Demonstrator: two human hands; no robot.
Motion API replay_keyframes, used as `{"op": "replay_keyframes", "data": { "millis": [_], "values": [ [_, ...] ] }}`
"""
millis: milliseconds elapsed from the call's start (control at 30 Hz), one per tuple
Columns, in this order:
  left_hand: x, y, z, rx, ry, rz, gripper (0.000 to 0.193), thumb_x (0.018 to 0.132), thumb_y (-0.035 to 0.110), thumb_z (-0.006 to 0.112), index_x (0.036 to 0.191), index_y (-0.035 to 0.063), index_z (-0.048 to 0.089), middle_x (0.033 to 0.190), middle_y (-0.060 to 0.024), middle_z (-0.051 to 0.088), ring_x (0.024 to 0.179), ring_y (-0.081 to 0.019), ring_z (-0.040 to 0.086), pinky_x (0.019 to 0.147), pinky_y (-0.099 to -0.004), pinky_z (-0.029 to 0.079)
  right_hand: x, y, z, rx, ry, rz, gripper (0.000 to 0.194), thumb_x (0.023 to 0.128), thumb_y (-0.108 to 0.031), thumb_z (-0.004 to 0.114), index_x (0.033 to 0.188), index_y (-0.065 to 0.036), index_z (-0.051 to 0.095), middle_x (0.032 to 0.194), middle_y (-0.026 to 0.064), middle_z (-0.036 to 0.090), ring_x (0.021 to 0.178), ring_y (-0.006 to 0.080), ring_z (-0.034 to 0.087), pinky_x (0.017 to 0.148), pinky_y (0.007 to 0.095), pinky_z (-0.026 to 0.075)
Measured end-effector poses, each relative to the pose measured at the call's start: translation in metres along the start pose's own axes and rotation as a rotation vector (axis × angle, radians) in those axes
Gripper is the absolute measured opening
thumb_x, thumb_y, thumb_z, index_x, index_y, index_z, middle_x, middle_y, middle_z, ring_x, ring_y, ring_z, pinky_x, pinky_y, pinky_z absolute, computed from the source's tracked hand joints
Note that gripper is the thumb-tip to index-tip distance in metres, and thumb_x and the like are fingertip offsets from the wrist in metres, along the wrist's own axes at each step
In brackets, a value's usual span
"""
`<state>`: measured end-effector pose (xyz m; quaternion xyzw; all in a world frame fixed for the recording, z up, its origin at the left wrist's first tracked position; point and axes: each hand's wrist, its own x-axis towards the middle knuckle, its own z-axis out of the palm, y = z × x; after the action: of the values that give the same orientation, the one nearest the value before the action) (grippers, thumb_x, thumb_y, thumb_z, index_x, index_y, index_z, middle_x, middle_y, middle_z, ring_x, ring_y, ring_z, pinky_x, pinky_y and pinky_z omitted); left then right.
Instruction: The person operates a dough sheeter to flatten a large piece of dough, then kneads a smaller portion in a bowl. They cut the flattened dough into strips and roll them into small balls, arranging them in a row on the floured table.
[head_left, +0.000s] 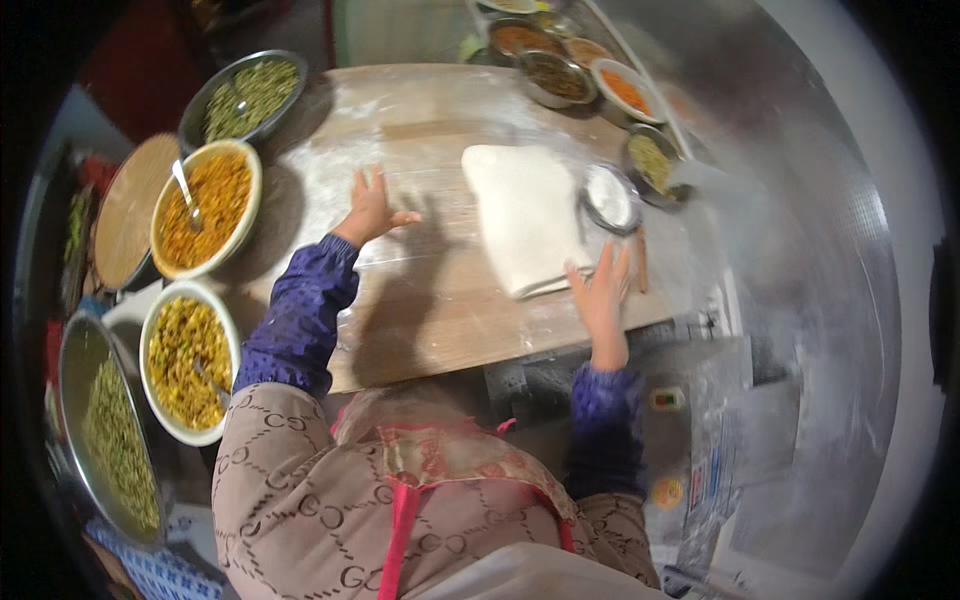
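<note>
A folded sheet of white dough (521, 214) lies on the floured wooden board (405, 315), right of its middle. My right hand (601, 289), fingers spread, is at the near right corner of the dough; whether it touches the dough cannot be told. My left hand (371, 206) is over the floury left part of the board, thumb and fingers apart, holding nothing. Just right of the dough stands a bowl of white powder (609, 197), with a thin brown stick (641, 259) beside it. Blue sleeve covers show on both forearms.
Along the left stand a bowl of green filling (251, 97), a bowl of orange filling with a spoon (217, 214), a bowl of yellow filling (187, 360) and a large metal bowl (120, 450). Several small bowls, one with orange shreds (626, 90), line the far right edge.
</note>
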<state>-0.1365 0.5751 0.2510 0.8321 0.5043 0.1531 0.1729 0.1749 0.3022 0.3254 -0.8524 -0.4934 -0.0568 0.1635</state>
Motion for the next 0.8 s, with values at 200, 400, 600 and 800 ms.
{"op": "replay_keyframes", "data": {
  "millis": [200, 400, 600, 800],
  "values": [
    [-0.158, -0.153, 0.036, 0.168, 0.255, -0.494, 0.087, 0.088, 0.041, 0.07, 0.146, -0.0103, 0.031, 0.15, -0.0384, 0.027, 0.141, -0.0511, 0.026, 0.116, -0.0602, 0.02, -0.121, -0.014, 0.07, 0.475, -0.214, 0.087, 0.063, 0.087, -0.017, 0.071, 0.141, 0.003, 0.045, 0.151, 0.0294, 0.032, 0.14, 0.0428, 0.034, 0.114, 0.0483, 0.03],
    [-0.108, -0.105, 0.099, 0.062, 0.446, -0.546, 0.072, 0.094, 0.033, 0.054, 0.143, -0.0162, 0.033, 0.149, -0.0385, 0.032, 0.143, -0.0496, 0.025, 0.12, -0.0535, 0.018, -0.154, 0.001, 0.101, 0.681, -0.269, 0.211, 0.057, 0.088, -0.01, 0.066, 0.139, 0.004, 0.045, 0.149, 0.0243, 0.036, 0.134, 0.0396, 0.042, 0.109, 0.045, 0.038],
    [-0.096, 0.077, 0.164, -0.11, -0.124, 0.377, 0.068, 0.092, 0.035, 0.058, 0.143, -0.0057, 0.04, 0.147, -0.026, 0.042, 0.139, -0.0385, 0.037, 0.117, -0.0526, 0.024, -0.126, -0.022, 0.099, 0.594, -0.251, 0.053, 0.053, 0.088, -0.007, 0.065, 0.137, 0.003, 0.047, 0.148, 0.0225, 0.039, 0.131, 0.0367, 0.046, 0.102, 0.0429, 0.045],
    [-0.12, -0.057, 0.099, -0.008, 0.06, 0.065, 0.075, 0.091, 0.039, 0.062, 0.146, -0.0041, 0.037, 0.152, -0.0247, 0.037, 0.143, -0.0394, 0.032, 0.119, -0.0513, 0.021, -0.124, -0.024, 0.111, 0.661, -0.325, 0.091, 0.051, 0.086, -0.009, 0.066, 0.133, 0.004, 0.051, 0.146, 0.025, 0.041, 0.13, 0.0372, 0.047, 0.101, 0.043, 0.046]
  ]
}}
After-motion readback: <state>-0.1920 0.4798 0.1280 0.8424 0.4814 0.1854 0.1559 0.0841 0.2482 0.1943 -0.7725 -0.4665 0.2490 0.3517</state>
